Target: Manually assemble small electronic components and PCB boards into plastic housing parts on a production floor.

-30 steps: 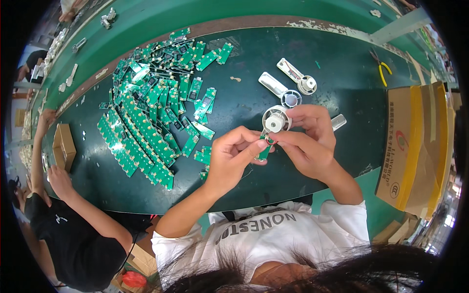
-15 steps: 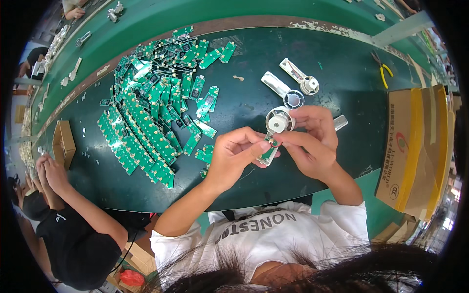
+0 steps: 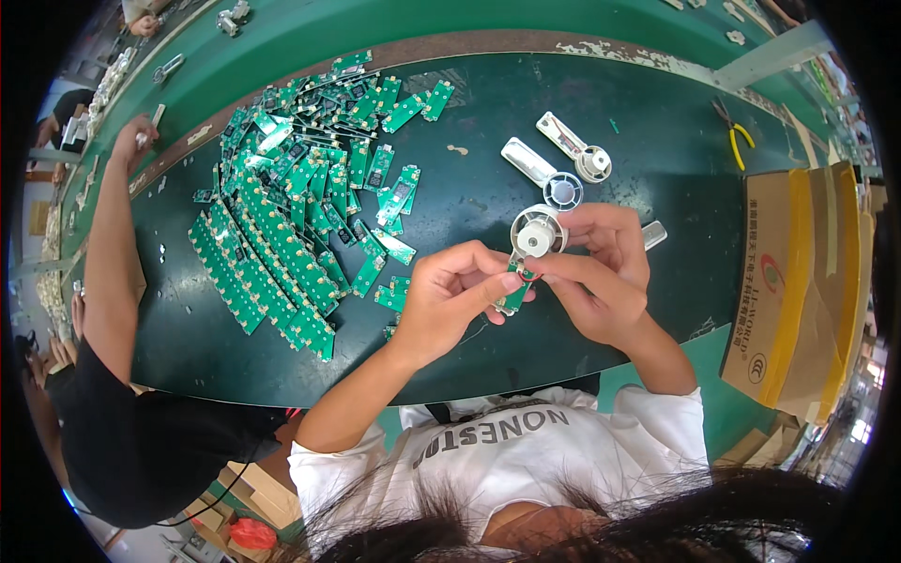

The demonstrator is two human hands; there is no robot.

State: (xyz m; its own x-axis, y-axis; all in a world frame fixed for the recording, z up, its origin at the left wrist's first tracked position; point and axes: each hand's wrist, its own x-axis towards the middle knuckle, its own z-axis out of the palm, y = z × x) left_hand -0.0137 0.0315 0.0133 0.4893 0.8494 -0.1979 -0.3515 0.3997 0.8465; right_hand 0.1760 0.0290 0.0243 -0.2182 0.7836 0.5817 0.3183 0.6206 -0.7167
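Note:
My left hand (image 3: 457, 293) is closed on the handle end of a small white handheld fan (image 3: 535, 236), its thumb pressing near a green circuit board (image 3: 515, 298). The fan's round head and motor face up. My right hand (image 3: 605, 272) steadies the head with its fingers, and its thumb and index finger pinch close to a short red wire (image 3: 530, 276) by the board. Fingers cover part of the handle. Beyond my hands lie two more open fan halves, one with a ringed head (image 3: 563, 190) and one with a motor (image 3: 593, 164).
A large heap of green circuit boards (image 3: 282, 235) spreads over the table's left half. Yellow-handled pliers (image 3: 740, 141) lie at the back right, above a cardboard box (image 3: 788, 291). A white handle piece (image 3: 654, 235) sits beside my right hand. At left, a co-worker's arm (image 3: 117, 253) reaches forward.
The co-worker's arm at left has stretched forward to the raised ledge. My hands stay nearly in place; the circuit board in the handle has shifted slightly.

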